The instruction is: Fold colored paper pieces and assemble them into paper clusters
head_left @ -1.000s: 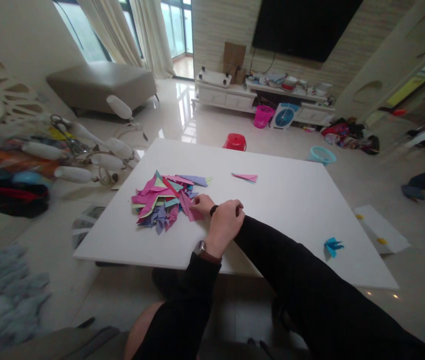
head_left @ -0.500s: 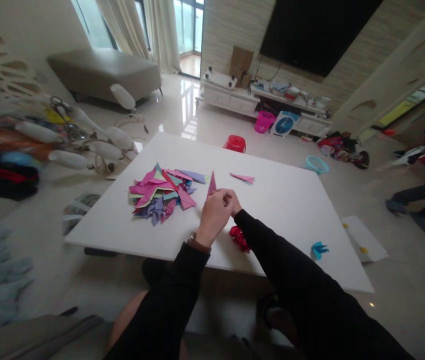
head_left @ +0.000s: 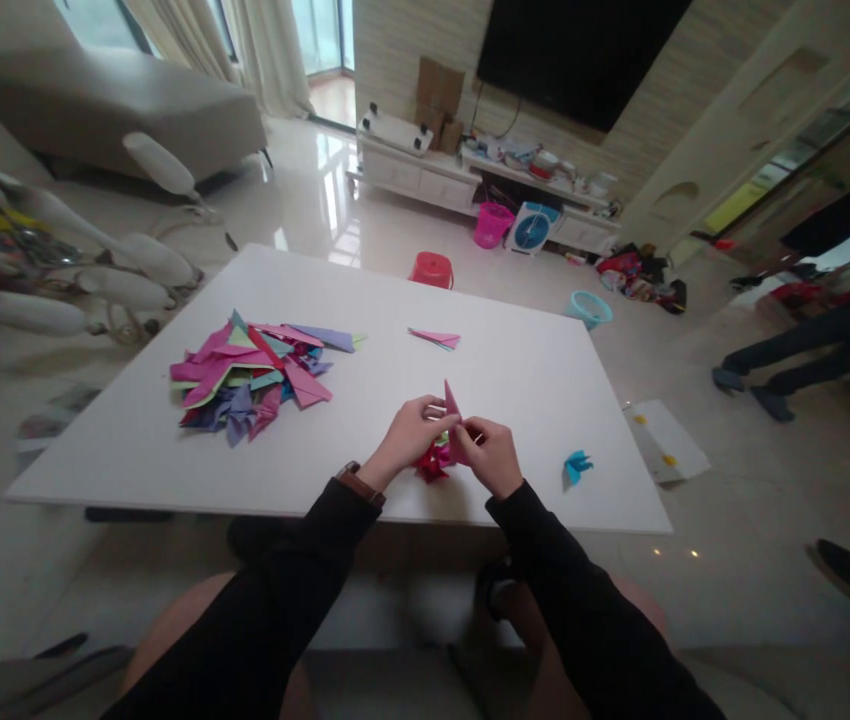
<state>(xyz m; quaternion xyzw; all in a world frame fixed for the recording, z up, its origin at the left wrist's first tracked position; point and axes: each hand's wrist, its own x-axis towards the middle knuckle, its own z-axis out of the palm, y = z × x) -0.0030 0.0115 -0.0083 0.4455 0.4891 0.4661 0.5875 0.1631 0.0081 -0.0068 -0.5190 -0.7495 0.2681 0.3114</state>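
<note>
A pink folded paper piece with a pointed tip is held upright between both hands above the table's near side. My left hand pinches it from the left, and my right hand grips its lower part from the right. Behind and below the fingers lies a red folded paper, partly hidden. To the left spreads a heap of folded papers in pink, purple, green and red. Beyond my hands rests a slim stack of folded paper strips. A blue folded paper figure sits to the right.
The white table fills the middle. Past its far edge stand a red stool, a pink bin and a light-blue basin. A lamp with white shades is at left. A person's legs show at right.
My view has shifted to the right. My hands have moved apart and nearer the table edge, and my right hand now shows beside the pink paper instead of behind the left.
</note>
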